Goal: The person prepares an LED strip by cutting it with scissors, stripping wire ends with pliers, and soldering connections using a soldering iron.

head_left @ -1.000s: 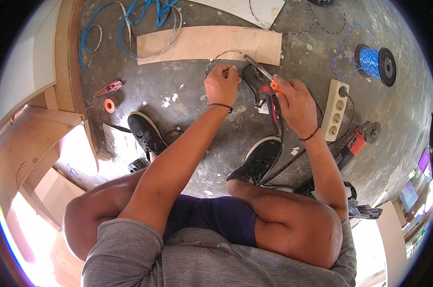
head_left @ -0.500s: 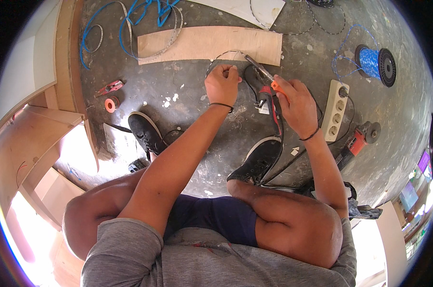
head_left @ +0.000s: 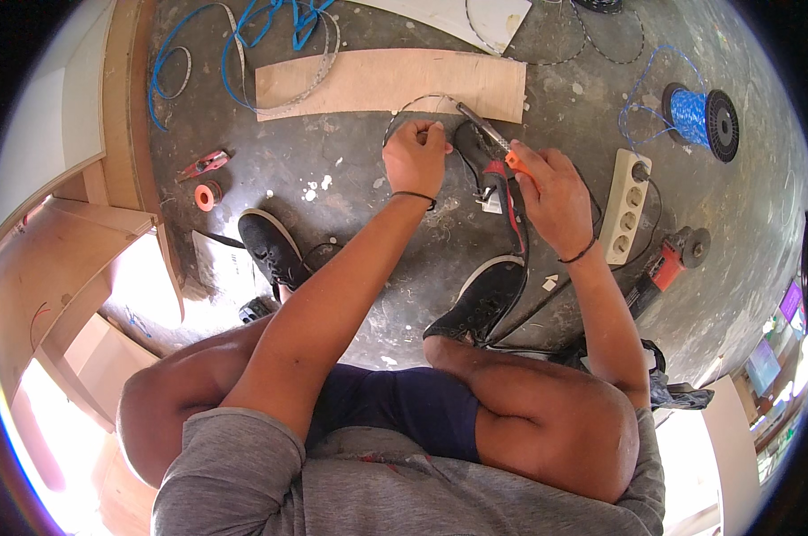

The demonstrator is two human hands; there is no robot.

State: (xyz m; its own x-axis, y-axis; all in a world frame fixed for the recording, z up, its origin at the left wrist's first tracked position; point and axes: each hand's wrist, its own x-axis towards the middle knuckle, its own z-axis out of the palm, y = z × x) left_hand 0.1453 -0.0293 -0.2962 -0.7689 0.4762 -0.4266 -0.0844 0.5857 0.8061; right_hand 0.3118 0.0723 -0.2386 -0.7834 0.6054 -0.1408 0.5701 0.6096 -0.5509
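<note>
On the speckled concrete floor (head_left: 350,179) in front of the crouching person, two hands work close together just below one long plywood board (head_left: 386,82). The left hand (head_left: 415,157) is closed in a fist, its fingers pinched on one thin grey wire (head_left: 413,105) that arcs up over the board's lower edge. The right hand (head_left: 554,198) is wrapped shut around one utility knife (head_left: 493,138) with an orange body, whose metal blade end points up and left toward the wire, near the left hand. Between the hands lies a dark tool with red handles (head_left: 493,179); what kind it is I cannot tell.

Two black shoes with white soles stand on the floor: the left shoe (head_left: 270,248) and the right shoe (head_left: 483,299). One white power strip (head_left: 625,207) lies just right of the right hand, with one plug in its top socket. One spool of blue wire (head_left: 697,116) lies further right, well apart from the hands. One red and black power tool (head_left: 667,263) lies below the strip. At the left there is one small orange roll of tape (head_left: 208,195) and one red hand tool (head_left: 204,165) just above it. Loose blue cable (head_left: 234,45) loops across the top left, crossing the board's end.
</note>
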